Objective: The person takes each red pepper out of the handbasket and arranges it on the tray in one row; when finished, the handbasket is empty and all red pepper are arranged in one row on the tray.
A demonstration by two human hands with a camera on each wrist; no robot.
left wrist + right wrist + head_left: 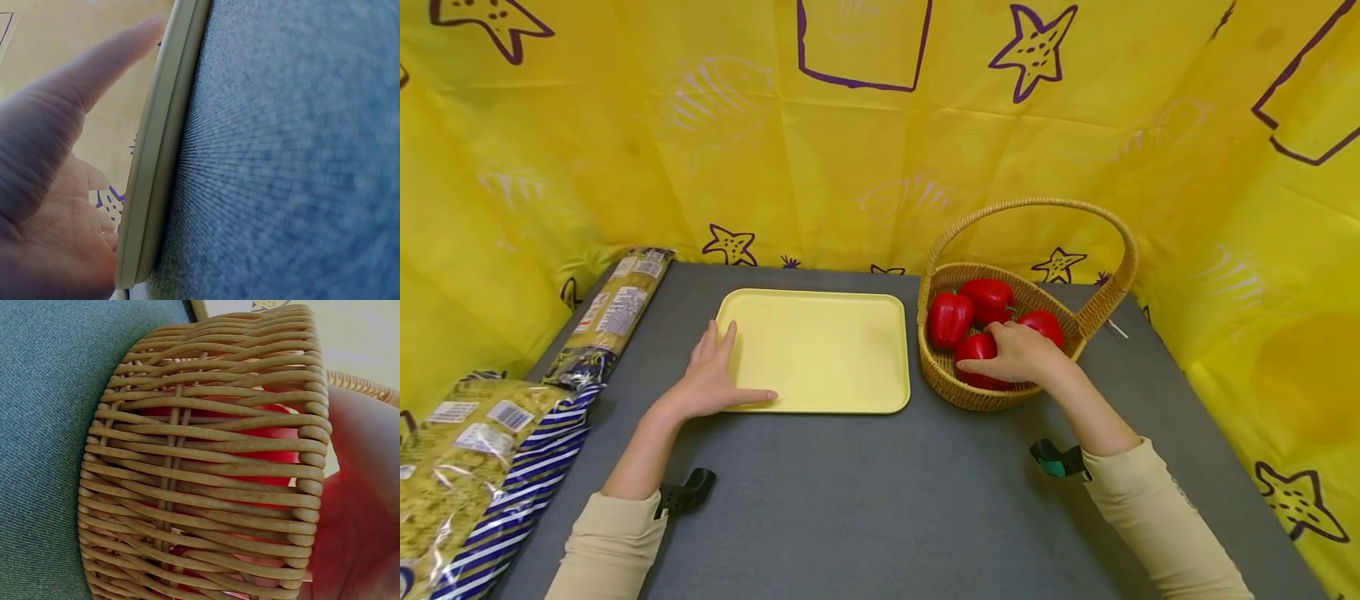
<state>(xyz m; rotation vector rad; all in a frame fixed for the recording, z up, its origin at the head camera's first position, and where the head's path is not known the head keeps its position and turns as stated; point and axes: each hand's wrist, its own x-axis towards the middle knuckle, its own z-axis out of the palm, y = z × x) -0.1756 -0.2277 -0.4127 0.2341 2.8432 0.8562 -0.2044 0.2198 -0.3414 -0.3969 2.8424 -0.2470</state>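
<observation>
Left hand (707,382)'s got fingers spread wide at the left end of the tray (820,350). Right hand (1021,354)'s in the basket (973,400) just right of it, fingers curled round the nearest pepper (974,345).

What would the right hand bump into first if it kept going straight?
Probably the front red pepper in the wicker basket, though the right hand may already touch it; depth is unclear.
</observation>
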